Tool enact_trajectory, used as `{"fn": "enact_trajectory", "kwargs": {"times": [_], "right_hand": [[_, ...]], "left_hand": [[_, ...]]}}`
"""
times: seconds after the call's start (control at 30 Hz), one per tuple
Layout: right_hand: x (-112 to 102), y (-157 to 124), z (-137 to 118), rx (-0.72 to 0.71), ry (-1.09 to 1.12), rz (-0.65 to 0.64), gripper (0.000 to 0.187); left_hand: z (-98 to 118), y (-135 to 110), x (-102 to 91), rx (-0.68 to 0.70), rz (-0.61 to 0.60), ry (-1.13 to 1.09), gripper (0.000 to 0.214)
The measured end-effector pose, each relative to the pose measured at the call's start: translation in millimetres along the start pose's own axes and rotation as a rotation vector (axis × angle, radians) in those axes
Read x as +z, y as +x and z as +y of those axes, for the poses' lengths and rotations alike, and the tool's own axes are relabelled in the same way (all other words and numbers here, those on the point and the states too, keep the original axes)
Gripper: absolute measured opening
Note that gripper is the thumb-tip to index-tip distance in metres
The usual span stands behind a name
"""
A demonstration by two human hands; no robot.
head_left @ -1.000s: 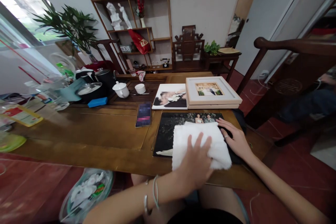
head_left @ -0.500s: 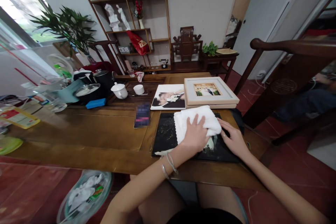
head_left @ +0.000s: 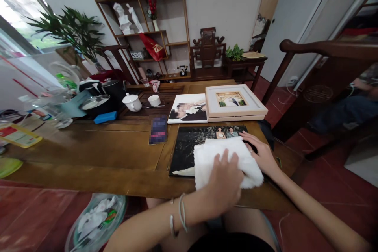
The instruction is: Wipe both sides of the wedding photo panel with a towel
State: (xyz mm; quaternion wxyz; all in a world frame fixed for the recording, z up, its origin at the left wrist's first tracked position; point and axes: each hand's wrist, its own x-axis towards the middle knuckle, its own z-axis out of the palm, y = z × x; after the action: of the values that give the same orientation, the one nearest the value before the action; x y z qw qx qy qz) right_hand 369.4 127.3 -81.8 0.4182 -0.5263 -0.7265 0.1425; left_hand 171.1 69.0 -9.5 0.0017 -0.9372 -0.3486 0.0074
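Observation:
A dark photo panel (head_left: 184, 150) lies flat on the wooden table in front of me, with two people pictured near its top edge. Spread over its lower right part is a folded white cloth (head_left: 206, 165), which reaches past the panel's near edge. My left hand (head_left: 226, 179), with bracelets on the wrist, presses on the cloth with its fingers bent into it. At the panel's right edge my right hand (head_left: 262, 154) rests with fingers stretched out, touching the panel's upper right corner; its thumb side is beside the cloth.
Behind the panel lie a white-edged photo print (head_left: 187, 115) and stacked picture frames (head_left: 256, 106). A phone-like blurred item (head_left: 158, 130) is to the left. Farther off stand a white teapot (head_left: 132, 102), a cup (head_left: 154, 100) and a blue sponge (head_left: 105, 117). A waste bin (head_left: 118, 208) sits below.
My left hand has pulled the cloth toward me, down the panel, uncovering the two pictured people at the top. My right hand has stayed at the right edge.

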Motion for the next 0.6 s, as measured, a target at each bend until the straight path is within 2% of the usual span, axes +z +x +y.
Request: {"fn": "enact_trajectory", "kwargs": {"times": [0.13, 0.23, 0.33, 0.43, 0.5, 0.6], "right_hand": [[3, -1, 0, -0.014, -0.036, 0.014, 0.032], [3, -1, 0, -0.025, -0.054, 0.019, 0.032], [2, -1, 0, -0.025, -0.07, 0.021, 0.031], [2, 0, -1, -0.023, -0.086, 0.023, 0.032], [1, 0, -1, -0.023, -0.092, 0.025, 0.032], [2, -1, 0, -0.025, -0.095, 0.029, 0.032]], "left_hand": [[-52, 31, -13.5, -0.111, 0.045, -0.101, 0.028], [-76, 58, -18.0, -0.099, 0.076, -0.15, 0.027], [-81, 84, -18.4, -0.062, 0.08, -0.178, 0.027], [-75, 104, -15.8, -0.056, 0.085, -0.186, 0.03], [-71, 106, -14.0, -0.062, 0.082, -0.176, 0.03], [-68, 93, -11.4, -0.063, 0.07, -0.142, 0.027]]}}
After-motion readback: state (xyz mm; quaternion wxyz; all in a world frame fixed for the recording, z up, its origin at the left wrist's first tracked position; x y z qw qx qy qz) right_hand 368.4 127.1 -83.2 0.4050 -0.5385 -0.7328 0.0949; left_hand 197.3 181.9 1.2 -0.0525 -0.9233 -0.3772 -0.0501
